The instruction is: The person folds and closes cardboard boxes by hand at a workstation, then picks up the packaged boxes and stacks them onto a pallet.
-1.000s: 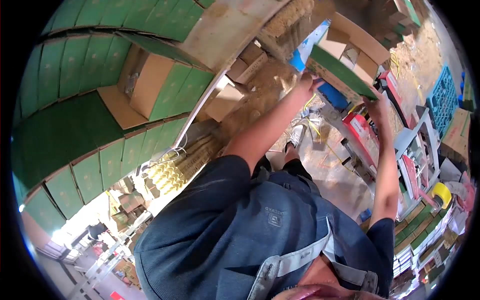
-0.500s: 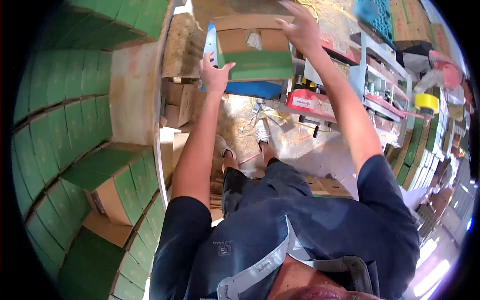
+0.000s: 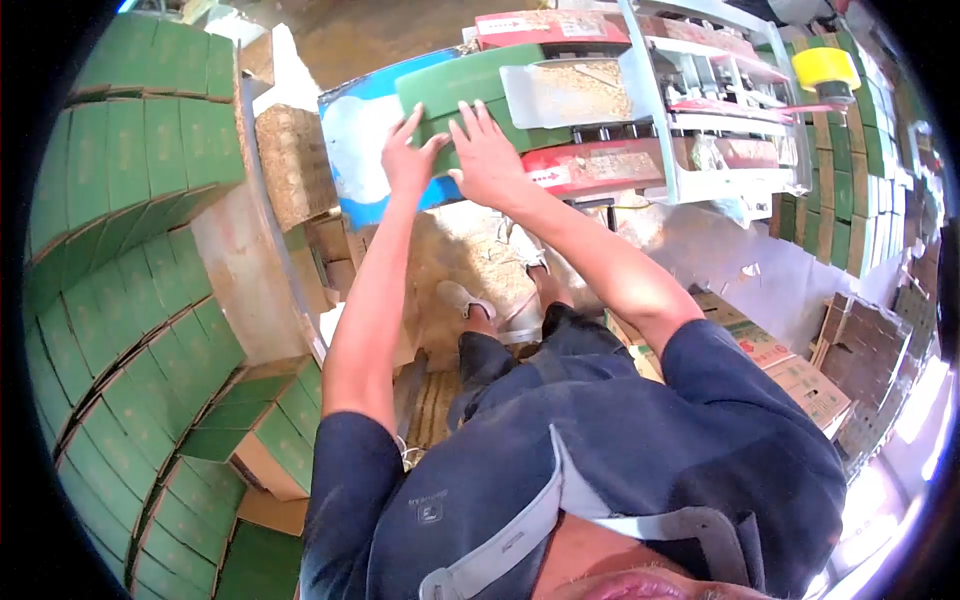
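Note:
A green cardboard box (image 3: 465, 75) lies on the blue-edged worktable (image 3: 345, 150), its right end at the frame of a carton-sealing machine (image 3: 650, 100). Its green top flaps are folded down. My left hand (image 3: 408, 160) rests on the box's near left part, fingers and thumb apart. Beside it, my right hand (image 3: 490, 160) presses on the top with its fingers stretched out. Neither hand is wrapped around anything. A pale metal plate (image 3: 570, 92) of the machine covers part of the box's right end.
Red side belts (image 3: 600, 165) flank the machine's bed. A yellow tape roll (image 3: 826, 70) sits at its right. Stacked green boxes (image 3: 130, 240) fill the left side, and more green cartons (image 3: 840, 170) stand far right. Printed brown cartons (image 3: 780, 370) are low at right.
The box's top has gone from open, with brown inside showing, to folded down. My right hand came down onto it beside my left. The view has shifted, bringing the machine further left.

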A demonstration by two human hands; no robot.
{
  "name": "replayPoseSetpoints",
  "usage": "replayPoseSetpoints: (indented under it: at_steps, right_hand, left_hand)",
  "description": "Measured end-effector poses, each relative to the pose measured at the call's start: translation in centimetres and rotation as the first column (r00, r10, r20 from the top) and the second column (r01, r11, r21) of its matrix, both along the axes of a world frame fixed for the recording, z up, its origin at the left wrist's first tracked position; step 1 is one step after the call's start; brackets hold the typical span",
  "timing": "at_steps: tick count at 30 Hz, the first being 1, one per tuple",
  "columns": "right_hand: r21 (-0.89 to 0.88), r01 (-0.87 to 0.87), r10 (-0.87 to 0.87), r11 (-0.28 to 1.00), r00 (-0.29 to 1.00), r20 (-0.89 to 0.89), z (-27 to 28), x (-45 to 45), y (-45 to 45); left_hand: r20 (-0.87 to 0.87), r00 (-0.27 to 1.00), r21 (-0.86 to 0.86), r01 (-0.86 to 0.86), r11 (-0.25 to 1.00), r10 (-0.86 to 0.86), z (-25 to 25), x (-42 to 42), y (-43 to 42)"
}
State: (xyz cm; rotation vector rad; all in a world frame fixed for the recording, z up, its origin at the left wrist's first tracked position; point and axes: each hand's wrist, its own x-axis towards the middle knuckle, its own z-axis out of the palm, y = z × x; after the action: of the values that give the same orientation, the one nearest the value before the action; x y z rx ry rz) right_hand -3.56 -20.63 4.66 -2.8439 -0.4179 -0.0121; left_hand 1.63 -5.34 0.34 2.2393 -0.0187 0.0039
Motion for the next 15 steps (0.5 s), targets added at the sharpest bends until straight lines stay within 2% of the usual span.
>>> replayPoseSetpoints:
  at_steps: [2, 4, 6, 7, 8, 9, 10, 11, 12, 13, 15]
  right_hand:
    - [0.286, 0.035, -0.01, 0.958, 0.996, -0.089, 1.9, -3.5, -1.7]
    - [0.414, 0.055, -0.034, 0.909, 0.998, -0.058, 3.9, -7.4, -3.5]
    - [0.438, 0.171, -0.133, 0.883, 0.984, -0.116, 4.4, -10.6, -4.0]
    - [0.447, 0.241, -0.154, 0.861, 0.963, -0.223, 5.4, -12.2, -3.5]
    - [0.456, 0.282, -0.145, 0.844, 0.939, -0.312, 6.6, -12.4, -2.6]
    - [0.451, 0.208, -0.059, 0.868, 0.945, -0.322, 7.6, -12.8, -1.7]
    - [0.444, 0.126, 0.034, 0.887, 0.942, -0.335, 8.8, -13.1, -0.6]
    - [0.501, 0.085, 0.116, 0.861, 0.927, -0.357, 10.3, -13.1, 0.8]
    - [0.547, 0.06, 0.188, 0.835, 0.902, -0.387, 11.9, -13.1, 2.1]
    - [0.556, 0.033, 0.228, 0.831, 0.89, -0.394, 12.8, -13.0, 3.3]
    - [0.607, -0.01, 0.301, 0.795, 0.875, -0.38, 14.1, -12.3, 6.5]
  left_hand:
    - [0.042, 0.998, 0.145, 0.043, 0.988, -0.049, 0.2, 0.6, -4.7]
    - [-0.01, 0.995, 0.107, 0.099, 0.989, -0.098, 1.1, 0.8, -7.2]
    - [-0.02, 0.978, -0.141, 0.202, 0.969, -0.207, 0.6, 1.3, -7.3]
    - [-0.082, 0.959, -0.262, 0.242, 0.934, -0.271, -0.2, 1.0, -7.9]
    - [-0.098, 0.953, -0.298, 0.248, 0.922, -0.288, -2.3, 0.1, -8.8]
    - [-0.111, 0.939, -0.353, 0.27, 0.896, -0.327, -1.7, -1.4, -8.5]
    - [-0.224, 0.921, -0.404, 0.21, 0.89, -0.319, -1.3, -3.3, -8.3]
    - [-0.173, 0.941, -0.292, 0.232, 0.928, -0.29, 0.3, -5.9, -7.2]
    - [-0.226, 0.93, -0.459, 0.16, 0.874, -0.289, -0.7, -8.3, -6.1]
    - [0.012, 0.978, -0.417, 0.194, 0.888, -0.208, -4.9, -11.9, -4.4]
    - [-0.112, 0.988, -0.508, 0.031, 0.861, -0.102, -5.9, -17.8, 1.3]
